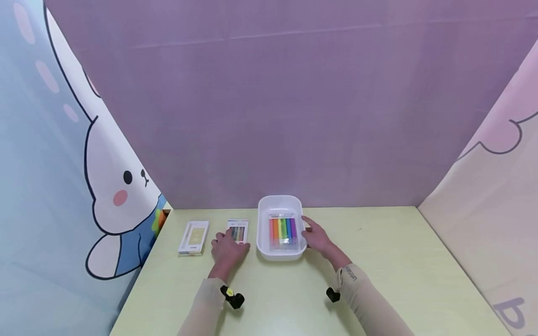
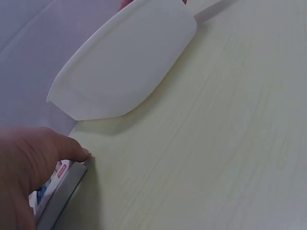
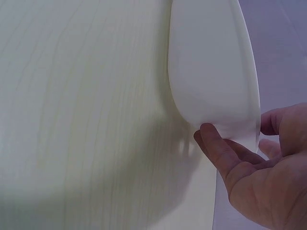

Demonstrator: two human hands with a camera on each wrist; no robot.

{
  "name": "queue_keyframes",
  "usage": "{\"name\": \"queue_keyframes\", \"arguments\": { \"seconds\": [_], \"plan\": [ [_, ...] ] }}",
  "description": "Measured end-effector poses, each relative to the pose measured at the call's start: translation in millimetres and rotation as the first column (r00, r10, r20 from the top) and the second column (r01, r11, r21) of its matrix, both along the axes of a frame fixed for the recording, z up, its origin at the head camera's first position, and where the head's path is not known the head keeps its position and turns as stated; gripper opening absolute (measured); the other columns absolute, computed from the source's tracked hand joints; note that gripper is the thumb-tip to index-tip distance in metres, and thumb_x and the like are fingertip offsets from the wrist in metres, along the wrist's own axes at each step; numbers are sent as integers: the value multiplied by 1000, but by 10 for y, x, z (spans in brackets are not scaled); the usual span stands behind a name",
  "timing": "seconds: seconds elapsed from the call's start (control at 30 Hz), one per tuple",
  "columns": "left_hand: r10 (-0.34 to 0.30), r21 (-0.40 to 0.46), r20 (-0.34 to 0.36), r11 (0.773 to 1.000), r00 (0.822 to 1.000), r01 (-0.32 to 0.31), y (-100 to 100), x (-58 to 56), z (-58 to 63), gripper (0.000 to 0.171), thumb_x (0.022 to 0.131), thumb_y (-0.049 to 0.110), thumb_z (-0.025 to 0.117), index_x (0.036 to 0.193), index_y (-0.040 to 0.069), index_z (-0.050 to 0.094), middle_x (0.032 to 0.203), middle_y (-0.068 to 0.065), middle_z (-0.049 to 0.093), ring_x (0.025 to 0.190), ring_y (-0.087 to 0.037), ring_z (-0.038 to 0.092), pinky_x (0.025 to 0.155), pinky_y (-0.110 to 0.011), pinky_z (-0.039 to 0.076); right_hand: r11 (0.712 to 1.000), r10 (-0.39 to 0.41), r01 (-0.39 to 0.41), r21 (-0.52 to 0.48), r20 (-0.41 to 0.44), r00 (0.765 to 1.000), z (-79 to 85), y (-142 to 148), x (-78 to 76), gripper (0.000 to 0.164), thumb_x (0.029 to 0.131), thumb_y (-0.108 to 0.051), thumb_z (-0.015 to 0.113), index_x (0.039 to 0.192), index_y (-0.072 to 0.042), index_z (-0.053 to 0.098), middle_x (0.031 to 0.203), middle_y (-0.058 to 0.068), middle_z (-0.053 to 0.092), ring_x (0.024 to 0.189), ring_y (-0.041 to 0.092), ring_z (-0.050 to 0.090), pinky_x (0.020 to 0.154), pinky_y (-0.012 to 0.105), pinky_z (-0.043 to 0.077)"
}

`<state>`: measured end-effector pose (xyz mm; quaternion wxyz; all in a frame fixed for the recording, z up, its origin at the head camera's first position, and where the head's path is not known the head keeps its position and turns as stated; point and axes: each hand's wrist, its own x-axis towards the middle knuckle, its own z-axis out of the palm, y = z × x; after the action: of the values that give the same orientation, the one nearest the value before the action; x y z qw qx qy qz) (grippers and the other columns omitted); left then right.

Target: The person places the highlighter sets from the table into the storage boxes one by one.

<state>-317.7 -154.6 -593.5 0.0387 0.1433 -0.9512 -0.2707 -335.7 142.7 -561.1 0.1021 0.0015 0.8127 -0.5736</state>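
A white plastic tub (image 1: 261, 245) stands on the table, and in it lies a clear pack of rainbow-coloured pens (image 1: 283, 231). My right hand (image 1: 317, 237) holds the tub's right side; in the right wrist view its fingers (image 3: 218, 148) touch the outer wall near the rim. To the left of the tub, my left hand (image 1: 229, 252) reaches over a small white box (image 1: 239, 231) showing coloured sticks and grips it. The left wrist view has the thumb (image 2: 72, 149) at the box's edge; the other fingers are hidden there.
Farther left on the table (image 1: 386, 270) lies a white box with a yellow panel (image 1: 195, 237). A purple cloth wall (image 1: 294, 116) rises behind the table's back edge, with printed cloths at both sides.
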Motion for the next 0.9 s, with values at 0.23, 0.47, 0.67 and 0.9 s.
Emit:
{"name": "queue_keyframes", "arguments": {
  "seconds": [0.23,0.47,0.67,0.9],
  "plan": [
    [-9,7,23,1000,1000,9,-61,-10,73,95,64,48,81,142,9,44,112,-24,44,99,-40,44,79,-55,43,1000,6,-6,-3,11,1000,15,-10,11,57,99,-6,47,153,-15,30,133,33,48,99,36,63,68,38,56],
    [-22,37,55,999,998,20,-89,3,101,97,63,50,80,142,8,42,113,-24,44,99,-40,46,82,-54,44,1000,2,-2,-11,19,1000,22,-9,39,57,98,-5,48,152,-14,31,132,33,48,99,37,63,67,39,57],
    [-57,90,91,995,994,48,-105,62,200,97,66,52,79,143,7,40,116,-24,44,98,-40,47,82,-55,46,1000,18,-17,-17,16,1000,21,-19,52,57,99,-6,47,153,-14,30,133,33,47,101,38,63,68,39,57],
    [-98,115,111,990,989,85,-95,54,272,98,68,54,78,143,5,40,113,-23,46,92,-36,51,79,-54,47,1000,16,-16,-13,18,1000,41,-10,35,56,99,-6,46,153,-14,30,134,33,47,102,37,62,68,39,57]
  ]
}}
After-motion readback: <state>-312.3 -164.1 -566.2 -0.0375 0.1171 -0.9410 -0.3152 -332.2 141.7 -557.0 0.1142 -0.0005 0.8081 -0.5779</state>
